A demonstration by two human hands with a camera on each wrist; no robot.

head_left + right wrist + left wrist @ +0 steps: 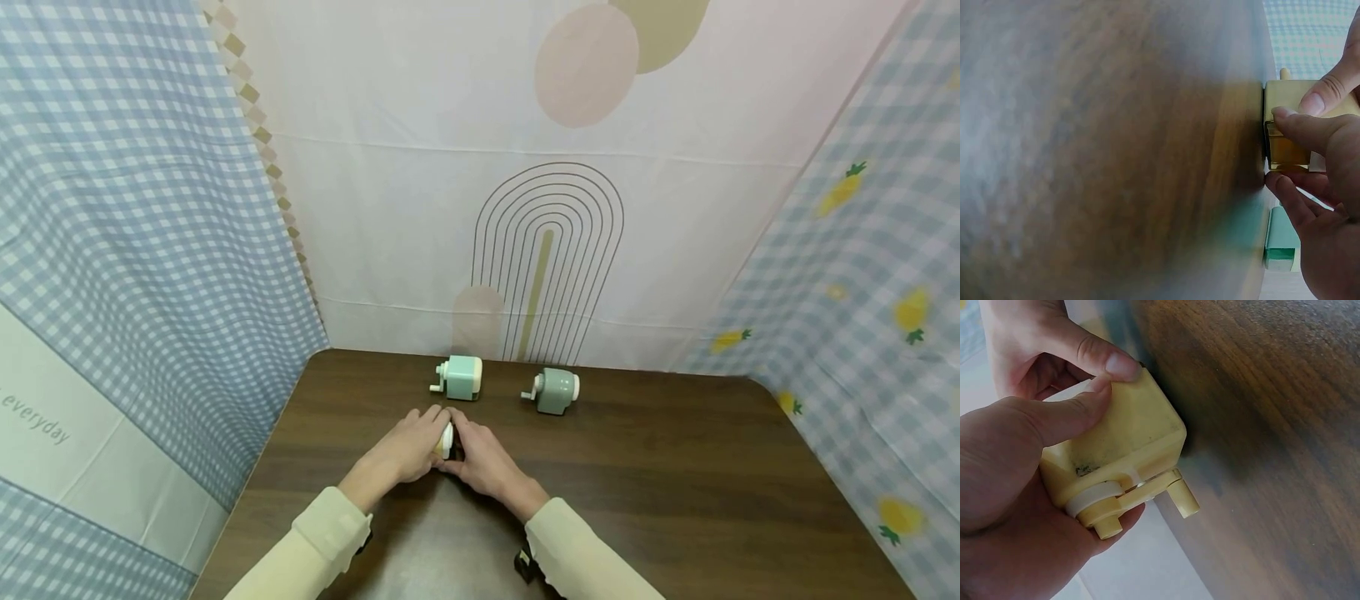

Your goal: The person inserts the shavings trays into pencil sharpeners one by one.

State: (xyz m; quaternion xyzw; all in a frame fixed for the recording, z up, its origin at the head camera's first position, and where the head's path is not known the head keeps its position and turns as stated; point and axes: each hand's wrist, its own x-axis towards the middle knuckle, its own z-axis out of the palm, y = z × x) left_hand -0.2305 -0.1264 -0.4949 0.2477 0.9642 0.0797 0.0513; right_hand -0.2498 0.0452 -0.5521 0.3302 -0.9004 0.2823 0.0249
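Both hands are on a yellow crank pencil sharpener [1141, 415], low at the wooden table. My left hand [401, 450] grips its body, the thumb on the flat face and the fingers round the far side. The yellow crank [1147, 495] and its white collar show in the left wrist view. At the opposite end, my right hand [487, 458] pinches the sharpener between thumb and fingers. In the right wrist view, that thumb lies by a see-through amber shavings drawer [1288, 150], its fingertips at the drawer's other side. The head view shows little more than a white end.
A mint-green crank sharpener [461, 378] stands just beyond the hands. To its right is a grey-green one [557, 392]. The dark wooden table [660, 483] meets a printed white cloth [390, 250] at the back, with checked cloths at both sides.
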